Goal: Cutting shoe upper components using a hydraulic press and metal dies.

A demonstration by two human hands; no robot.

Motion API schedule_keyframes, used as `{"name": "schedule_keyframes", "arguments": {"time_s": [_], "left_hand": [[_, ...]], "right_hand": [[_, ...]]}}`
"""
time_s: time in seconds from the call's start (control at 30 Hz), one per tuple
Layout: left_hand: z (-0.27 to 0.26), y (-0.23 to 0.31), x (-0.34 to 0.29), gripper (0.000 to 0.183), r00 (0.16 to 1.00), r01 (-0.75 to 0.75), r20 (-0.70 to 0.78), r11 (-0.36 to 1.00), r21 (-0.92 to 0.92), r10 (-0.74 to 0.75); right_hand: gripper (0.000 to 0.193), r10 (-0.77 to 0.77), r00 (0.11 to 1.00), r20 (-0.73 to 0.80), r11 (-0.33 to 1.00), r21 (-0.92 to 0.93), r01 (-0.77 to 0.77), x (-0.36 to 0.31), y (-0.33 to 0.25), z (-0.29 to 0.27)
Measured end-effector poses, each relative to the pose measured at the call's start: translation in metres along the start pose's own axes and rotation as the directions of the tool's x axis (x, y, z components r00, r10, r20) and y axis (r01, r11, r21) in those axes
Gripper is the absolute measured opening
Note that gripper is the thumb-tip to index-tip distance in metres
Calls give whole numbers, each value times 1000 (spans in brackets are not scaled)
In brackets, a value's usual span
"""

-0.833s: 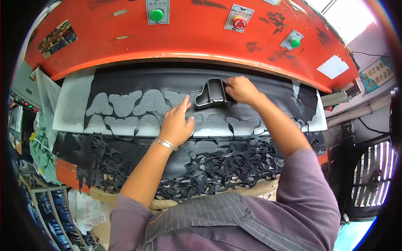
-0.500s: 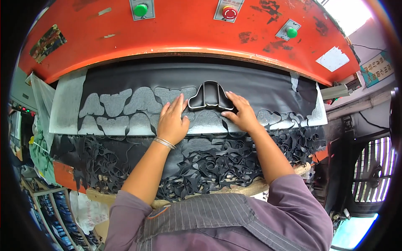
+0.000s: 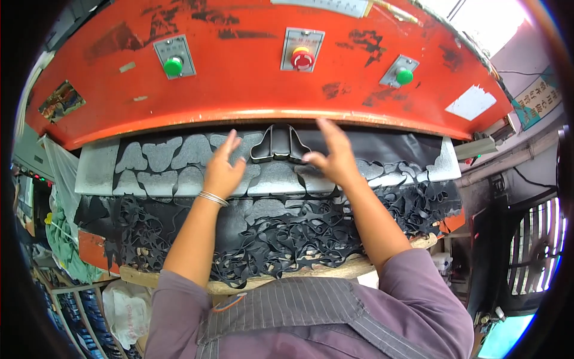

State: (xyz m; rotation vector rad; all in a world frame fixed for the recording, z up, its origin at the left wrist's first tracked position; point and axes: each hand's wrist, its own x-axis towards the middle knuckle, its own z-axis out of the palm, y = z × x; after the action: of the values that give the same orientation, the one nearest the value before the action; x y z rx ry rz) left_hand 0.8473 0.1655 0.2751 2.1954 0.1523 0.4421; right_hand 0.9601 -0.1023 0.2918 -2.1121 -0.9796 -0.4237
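Observation:
A dark metal cutting die (image 3: 277, 145) lies on a black sheet of material (image 3: 382, 146) under the orange press head (image 3: 269, 72). My left hand (image 3: 222, 170) hovers just left of the die with its fingers spread, holding nothing. My right hand (image 3: 332, 154) is lifted just right of the die, fingers apart and empty. Neither hand touches the die. The sheet shows several cut-out holes (image 3: 161, 155) to the left, where the pale cutting board shows through.
A tangle of black offcut webbing (image 3: 287, 239) hangs over the wooden front edge (image 3: 251, 281). The press front has two green buttons (image 3: 173, 66) and a red one (image 3: 302, 58). A fan grille (image 3: 532, 251) stands at the right; bags and cloth at the lower left.
The die has been slid left and set down in the middle of the sheet. Both hands have let go of it and lifted off, with the fingers spread.

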Motion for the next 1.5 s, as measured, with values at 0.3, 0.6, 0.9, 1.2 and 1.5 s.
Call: {"name": "schedule_keyframes", "arguments": {"time_s": [0.3, 0.6, 0.9, 1.2, 1.5], "left_hand": [[-131, 96, 43, 22, 803, -207, -472, 913, 353, 364], [-44, 98, -185, 24, 920, -152, 390, 955, 255, 42], [-12, 94, -252, 12, 974, -224, 105, 912, 343, 199], [-25, 91, -213, 17, 938, -201, 333, 938, 284, 100], [-45, 79, -74, 6, 983, -70, 163, 991, -118, 89]], "right_hand": [[70, -133, 721, -680, 817, -487, -308, 82, -3, -130], [59, -220, 709, 670, 975, 134, 176, -125, -165, -61], [40, -133, 777, 615, 977, -52, 208, -183, -201, -17], [23, -430, 645, 632, 767, -121, 630, 27, -99, 6], [12, -434, 552, 712, 758, -42, 651, 120, -19, 61]]}}
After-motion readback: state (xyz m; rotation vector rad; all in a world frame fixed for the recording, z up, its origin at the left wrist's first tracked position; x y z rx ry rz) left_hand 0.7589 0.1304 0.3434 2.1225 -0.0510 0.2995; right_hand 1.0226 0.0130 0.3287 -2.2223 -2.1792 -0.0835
